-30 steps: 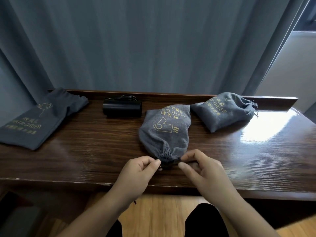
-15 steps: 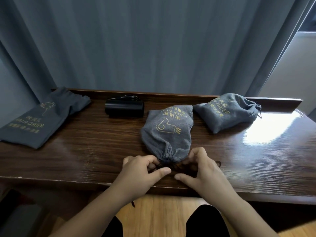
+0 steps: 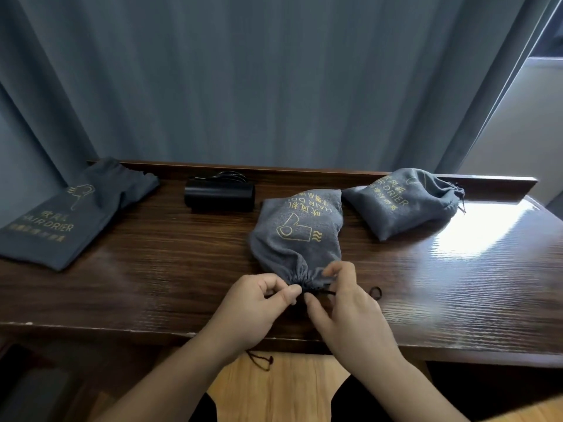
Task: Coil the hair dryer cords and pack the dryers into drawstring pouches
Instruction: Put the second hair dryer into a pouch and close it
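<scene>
1. A dark wooden surface (image 3: 152,269) is carrying the whole job, its glossy top catching window glare at the right, with a grey curtain (image 3: 274,80) hanging behind it.
2. An empty pouch (image 3: 70,217) is lying flat at the far left, limp cloth that will likely need both hands to open its mouth.
3. A filled pouch (image 3: 402,202) is sitting at the back right, its cord end already gathered and pointing away to the right.
4. The middle pouch (image 3: 297,239) is lying lengthwise near the front edge, bulging with what is presumably a dryer, so probably soft outside and hard and weighty within; the puckered neck looks like the place to hold it.
5. A bare dryer (image 3: 219,197) is waiting at the back, left of the middle pouch, with a cord bundled behind it; its smooth black shell may be slippery, and the barrel seems the best grip.
6. The left hand (image 3: 256,303) is pinching at the gathered neck, fingers curled.
7. The right hand (image 3: 344,303) is pinching the cord (image 3: 320,292) just beside that neck, thumb and forefinger closed on it.
8. The thin black cord, slack and light, is trailing to a small loop (image 3: 375,291) on the surface.
</scene>
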Available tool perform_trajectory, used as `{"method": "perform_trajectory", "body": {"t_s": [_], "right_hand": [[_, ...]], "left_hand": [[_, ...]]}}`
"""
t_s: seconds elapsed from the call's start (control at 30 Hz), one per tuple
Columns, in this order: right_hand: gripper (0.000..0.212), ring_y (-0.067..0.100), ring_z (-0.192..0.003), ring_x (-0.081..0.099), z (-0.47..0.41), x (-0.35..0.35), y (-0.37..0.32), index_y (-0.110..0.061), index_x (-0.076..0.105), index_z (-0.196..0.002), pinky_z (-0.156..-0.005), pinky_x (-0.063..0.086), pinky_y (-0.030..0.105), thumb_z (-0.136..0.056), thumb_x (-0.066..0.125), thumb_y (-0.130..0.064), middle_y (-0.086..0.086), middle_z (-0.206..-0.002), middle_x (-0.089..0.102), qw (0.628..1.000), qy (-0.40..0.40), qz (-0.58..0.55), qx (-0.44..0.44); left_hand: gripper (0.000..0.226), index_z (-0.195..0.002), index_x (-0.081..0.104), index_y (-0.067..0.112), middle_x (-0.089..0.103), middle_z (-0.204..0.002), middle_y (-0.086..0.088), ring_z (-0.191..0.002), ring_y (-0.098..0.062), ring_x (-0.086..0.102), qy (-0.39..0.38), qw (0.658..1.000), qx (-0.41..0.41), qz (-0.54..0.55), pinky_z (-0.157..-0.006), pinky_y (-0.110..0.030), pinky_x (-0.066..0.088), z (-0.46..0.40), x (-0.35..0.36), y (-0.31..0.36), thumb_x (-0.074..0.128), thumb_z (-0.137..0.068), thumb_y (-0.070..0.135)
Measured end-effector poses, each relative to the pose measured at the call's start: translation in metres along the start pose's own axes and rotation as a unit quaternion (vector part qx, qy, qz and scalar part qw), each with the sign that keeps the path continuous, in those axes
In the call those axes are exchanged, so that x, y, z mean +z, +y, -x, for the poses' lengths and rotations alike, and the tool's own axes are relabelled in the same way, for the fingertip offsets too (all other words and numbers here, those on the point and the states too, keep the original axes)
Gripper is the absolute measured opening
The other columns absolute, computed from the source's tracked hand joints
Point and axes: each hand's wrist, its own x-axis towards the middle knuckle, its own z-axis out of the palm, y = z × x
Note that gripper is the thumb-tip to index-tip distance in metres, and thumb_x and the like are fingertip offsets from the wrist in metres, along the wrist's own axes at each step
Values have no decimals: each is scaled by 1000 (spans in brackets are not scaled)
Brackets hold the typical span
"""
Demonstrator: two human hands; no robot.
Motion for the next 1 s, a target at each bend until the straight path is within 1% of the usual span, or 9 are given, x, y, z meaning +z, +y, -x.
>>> {"method": "perform_trajectory", "body": {"t_s": [0.1, 0.2, 0.4, 0.57, 0.67, 0.77, 0.83, 0.93, 1.0], "right_hand": [[31, 13, -65, 61, -7, -6, 4, -30, 44, -81, -56, 42, 29, -92, 49, -58, -8, -72, 58, 987, 18, 146, -71], [40, 13, -56, 58, -17, -12, 14, -27, 48, -66, -50, 38, 28, -93, 44, -56, -8, -61, 55, 974, 42, 174, -139], [46, 15, -63, 61, -26, -23, 37, -23, 57, -71, -54, 48, 32, -96, 42, -59, -8, -65, 57, 975, 37, 152, -159], [38, 11, -58, 55, -27, -30, 41, -26, 51, -67, -51, 42, 27, -95, 50, -50, -10, -60, 50, 970, 68, 152, -178], [42, 12, -61, 53, -22, -30, 33, -26, 45, -63, -55, 42, 27, -95, 52, -50, -12, -55, 45, 987, 45, 110, -109], [43, 8, -59, 53, -14, -31, 29, -21, 52, -60, -56, 38, 19, -96, 58, -44, -10, -53, 53, 1000, -28, -3, -1], [40, 7, -50, 46, -9, -33, 22, -21, 61, -63, -54, 36, 21, -99, 58, -38, -8, -50, 49, 992, -79, -77, 57], [36, 11, -47, 45, -3, -35, 9, -19, 67, -70, -52, 43, 29, -101, 53, -30, -4, -51, 48, 956, -134, -216, 146], [33, 11, -55, 56, 1, -37, 1, -21, 68, -71, -62, 51, 28, -101, 53, -21, 0, -59, 63, 947, -147, -237, 158]], "left_hand": [[24, -69, 73, 25, 69, -64, 6, -59, 1, 56, -3, 999, 15, -46, -60, -20, 44, -2, -3, 2, 71, -91, 34], [18, -74, 76, 28, 74, -75, 9, -74, -4, 67, -2, 998, 22, -59, -73, -26, 51, -4, -8, 5, 72, -90, 35], [12, -81, 76, 33, 74, -81, 16, -83, -4, 68, 0, 994, 41, -104, -78, -23, 51, -8, -12, 1, 70, -92, 31], [23, -74, 71, 40, 73, -79, 20, -84, 0, 67, 9, 991, 57, -120, -74, -14, 47, -9, -12, 0, 69, -93, 28], [21, -76, 72, 36, 69, -67, 10, -66, -6, 62, -10, 990, 39, -132, -66, -28, 49, -11, -11, -1, 64, -95, 36], [22, -82, 72, 32, 53, -53, 16, -56, -3, 49, -50, 985, 22, -161, -60, -26, 41, -9, -6, 2, 58, -99, 35], [23, -85, 71, 31, 51, -51, 16, -54, -3, 46, -77, 987, 1, -143, -59, -26, 39, -6, -3, 3, 55, -101, 33], [16, -82, 71, 28, 62, -64, 7, -59, -5, 49, -101, 992, -8, -69, -62, -28, 42, -3, 3, 8, 63, -97, 29], [11, -79, 70, 31, 61, -76, 11, -73, 1, 51, -69, 990, 27, -118, -70, -18, 39, -4, 6, 7, 72, -90, 32]]}}
